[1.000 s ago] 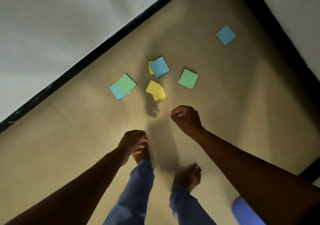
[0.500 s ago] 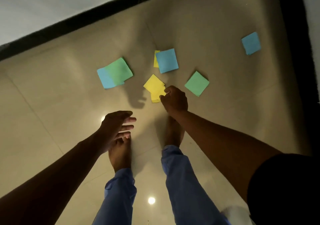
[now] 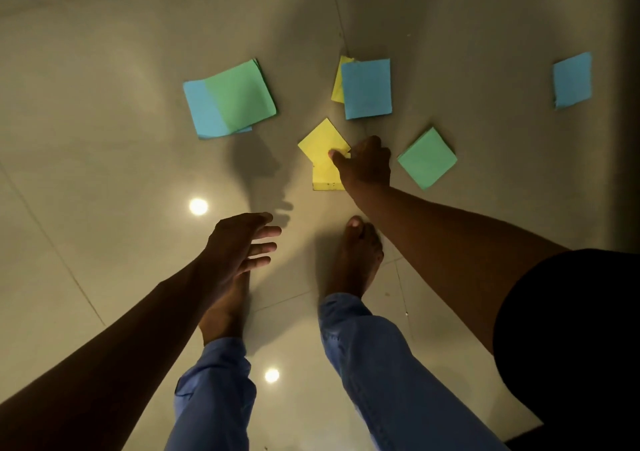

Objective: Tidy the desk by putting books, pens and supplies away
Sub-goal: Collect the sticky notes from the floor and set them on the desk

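Observation:
Several coloured sticky notes lie scattered on the tiled floor. My right hand (image 3: 365, 164) reaches down onto the yellow notes (image 3: 322, 145), its thumb and fingers pinching the right corner of the top one. My left hand (image 3: 242, 242) hovers above the floor with fingers straight and spread, holding nothing. A green note over a blue one (image 3: 230, 98) lies to the left. A blue note over a yellow one (image 3: 367, 88) lies behind the hand. A single green note (image 3: 426, 157) is just right of my right hand, and a lone blue note (image 3: 571, 79) lies far right.
My two bare feet (image 3: 353, 256) and blue trouser legs (image 3: 388, 364) stand on the glossy beige tiles, just below the notes. Ceiling lights reflect as bright spots (image 3: 198, 206) on the floor. A dark edge runs along the top left corner.
The view has closed in on the floor as I bent down. My right hand went from a fist in the air down to the yellow notes and took hold of one. My left hand opened.

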Demonstrator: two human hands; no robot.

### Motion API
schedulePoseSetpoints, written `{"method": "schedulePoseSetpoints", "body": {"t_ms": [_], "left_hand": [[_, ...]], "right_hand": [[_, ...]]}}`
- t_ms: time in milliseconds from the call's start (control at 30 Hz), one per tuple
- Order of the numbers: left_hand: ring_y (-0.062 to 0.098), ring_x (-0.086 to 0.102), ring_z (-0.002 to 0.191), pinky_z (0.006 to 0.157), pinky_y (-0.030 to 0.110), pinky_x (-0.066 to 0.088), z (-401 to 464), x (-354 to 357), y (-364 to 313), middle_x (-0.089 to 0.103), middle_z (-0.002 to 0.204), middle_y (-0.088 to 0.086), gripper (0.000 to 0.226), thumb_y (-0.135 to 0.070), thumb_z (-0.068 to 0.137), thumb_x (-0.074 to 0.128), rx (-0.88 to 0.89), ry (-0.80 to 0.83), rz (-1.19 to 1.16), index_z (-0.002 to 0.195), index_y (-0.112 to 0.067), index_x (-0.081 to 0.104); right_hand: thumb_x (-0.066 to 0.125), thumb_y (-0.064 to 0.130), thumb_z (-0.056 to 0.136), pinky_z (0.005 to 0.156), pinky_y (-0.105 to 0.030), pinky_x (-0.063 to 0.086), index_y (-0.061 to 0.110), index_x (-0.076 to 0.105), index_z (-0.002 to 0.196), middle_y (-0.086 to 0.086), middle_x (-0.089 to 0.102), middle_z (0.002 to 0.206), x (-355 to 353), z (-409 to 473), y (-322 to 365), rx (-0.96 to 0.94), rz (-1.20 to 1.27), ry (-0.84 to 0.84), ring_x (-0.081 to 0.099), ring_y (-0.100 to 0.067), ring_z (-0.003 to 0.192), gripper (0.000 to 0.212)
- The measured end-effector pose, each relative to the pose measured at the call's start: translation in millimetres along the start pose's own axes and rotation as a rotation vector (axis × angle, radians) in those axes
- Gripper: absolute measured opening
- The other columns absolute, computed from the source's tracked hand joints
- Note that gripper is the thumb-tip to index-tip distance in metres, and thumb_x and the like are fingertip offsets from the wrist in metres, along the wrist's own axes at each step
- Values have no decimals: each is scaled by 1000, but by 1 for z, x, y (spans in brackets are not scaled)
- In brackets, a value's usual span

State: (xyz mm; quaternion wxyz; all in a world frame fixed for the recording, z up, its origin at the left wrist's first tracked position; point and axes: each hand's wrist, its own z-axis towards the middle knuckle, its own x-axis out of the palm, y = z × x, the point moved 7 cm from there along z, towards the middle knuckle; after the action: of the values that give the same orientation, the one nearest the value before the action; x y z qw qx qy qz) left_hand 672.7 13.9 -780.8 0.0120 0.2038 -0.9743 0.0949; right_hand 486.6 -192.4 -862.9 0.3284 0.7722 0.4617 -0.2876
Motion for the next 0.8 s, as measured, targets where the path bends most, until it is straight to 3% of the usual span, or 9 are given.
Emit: {"method": "schedulePoseSetpoints", "body": {"t_ms": [233, 367, 533, 633, 733, 800], "left_hand": [[28, 70, 109, 100, 47, 54, -6, -8, 8, 74, 119, 5, 32, -33, 104, 55, -10, -34, 1, 130, -18, 65], [27, 71, 107, 98, 45, 55, -7, -5, 4, 75, 117, 3, 31, -33, 103, 56, -7, -45, 6, 129, -18, 65], [30, 71, 107, 90, 41, 58, -5, 16, -11, 73, 115, 4, 33, -26, 103, 60, 62, -65, 1, 133, -14, 62], [24, 69, 104, 84, 38, 59, 0, 24, -27, 68, 124, 5, 59, -27, 90, 78, 130, -151, -17, 142, -15, 54], [20, 63, 117, 105, 47, 51, 2, 24, -39, 56, 145, -1, 101, -48, 60, 88, 158, -285, 72, 149, -25, 47], [20, 58, 127, 111, 43, 45, 3, 31, -46, 54, 146, -2, 96, -41, 67, 91, 170, -298, 157, 150, -24, 46]], "right_hand": [[85, 34, 79, 83, -35, 52, 12, 57, 110, -10, 56, 121, -2, 8, 11, -8, 54, -2, 62, -28, 97, 46], [80, 23, 84, 80, -33, 52, 18, 56, 89, -4, 66, 100, -5, 9, 31, -150, 98, 5, 65, -24, 92, 25], [83, 13, 78, 80, -40, 59, 20, 58, 80, 1, 68, 83, -12, 5, 50, -246, 241, 108, 68, -22, 83, 26], [82, 10, 80, 77, -35, 59, 17, 62, 86, 6, 68, 81, -22, -5, 59, -391, 260, 225, 68, -12, 79, 22], [77, 9, 82, 80, -39, 60, 14, 69, 92, 4, 73, 87, -21, -22, 63, -492, 232, 432, 72, -13, 84, 14], [75, 7, 84, 78, -38, 59, 11, 72, 97, 3, 75, 87, -16, -37, 64, -551, 171, 588, 72, -13, 83, 14]]}}
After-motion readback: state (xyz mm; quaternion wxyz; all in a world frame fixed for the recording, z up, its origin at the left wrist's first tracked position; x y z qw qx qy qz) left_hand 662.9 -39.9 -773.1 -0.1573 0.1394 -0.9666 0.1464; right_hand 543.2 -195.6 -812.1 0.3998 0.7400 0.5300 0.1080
